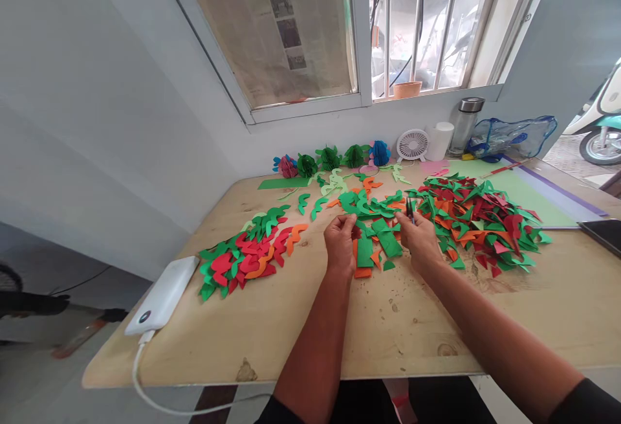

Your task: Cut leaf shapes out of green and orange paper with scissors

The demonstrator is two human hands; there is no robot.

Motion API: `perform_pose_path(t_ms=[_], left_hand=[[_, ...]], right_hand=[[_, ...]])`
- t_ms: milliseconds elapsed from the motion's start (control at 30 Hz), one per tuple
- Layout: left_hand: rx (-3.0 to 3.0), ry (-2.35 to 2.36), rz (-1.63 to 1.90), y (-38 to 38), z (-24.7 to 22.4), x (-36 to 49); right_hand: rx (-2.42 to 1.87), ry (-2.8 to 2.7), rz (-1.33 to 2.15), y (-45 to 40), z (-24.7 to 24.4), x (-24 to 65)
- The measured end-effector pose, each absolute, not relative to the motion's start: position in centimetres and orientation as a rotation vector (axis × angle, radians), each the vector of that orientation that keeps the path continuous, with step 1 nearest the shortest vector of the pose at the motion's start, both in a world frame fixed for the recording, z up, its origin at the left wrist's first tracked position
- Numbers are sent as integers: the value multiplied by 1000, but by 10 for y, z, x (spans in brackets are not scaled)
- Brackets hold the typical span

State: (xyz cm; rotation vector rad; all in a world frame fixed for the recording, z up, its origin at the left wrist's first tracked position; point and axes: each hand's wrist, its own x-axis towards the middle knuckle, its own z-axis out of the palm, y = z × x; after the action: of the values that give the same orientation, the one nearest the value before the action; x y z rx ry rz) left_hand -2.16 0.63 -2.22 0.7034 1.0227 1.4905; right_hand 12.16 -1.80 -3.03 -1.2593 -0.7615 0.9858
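Operator's R hand [420, 237]: fingers clamped on dark tool [410, 209], prob. scissors, tips twd. desk's [378, 340] far edge, presumably for control. L hand [340, 243]: fingertips together; contents can't tell. Green paper strips [388, 241] lie betw. hands, approx. mid-desk, likely for quick reach.

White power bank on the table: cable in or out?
In: the white cable's plug sits against the near end of the power bank, its lead trailing below.

On the wooden bench [291, 340] lie many coloured paper pieces [485, 217] and one white device [162, 296]; one small fan [413, 145] stands.
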Motion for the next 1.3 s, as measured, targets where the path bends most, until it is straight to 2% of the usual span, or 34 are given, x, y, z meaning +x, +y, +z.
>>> perform_pose_path(t_ms=[167, 267, 367, 467, 567, 767, 967, 1300], left_hand=[[438, 1054, 1510, 11, -27, -28], [471, 1019, 1431, 11, -29, -27], [802, 1075, 1350, 8, -30, -21], [1247, 1224, 1300, 3, -33, -15], [1597, 1392, 1159, 1, -41, -12], [1945, 1493, 982, 2, -53, -9], [1962, 1502, 957, 1, -56, -9], [1776, 1493, 1055, 1, -54, -8]], right_hand=[[-1141, -612, 1066, -14, -34, 127], [-1183, -669, 1114, -13, -35, 127], [-1359, -929, 1031, -12, -36, 130], [-1637, -1390, 745, -10, -37, 134], [-1935, -1624, 473, -10, -38, 137], [-2250, -1780, 397, -14, -35, 138], [-2339, -1776, 318, -14, -36, 137], [-2225, -1901, 327, -17, -36, 138]])
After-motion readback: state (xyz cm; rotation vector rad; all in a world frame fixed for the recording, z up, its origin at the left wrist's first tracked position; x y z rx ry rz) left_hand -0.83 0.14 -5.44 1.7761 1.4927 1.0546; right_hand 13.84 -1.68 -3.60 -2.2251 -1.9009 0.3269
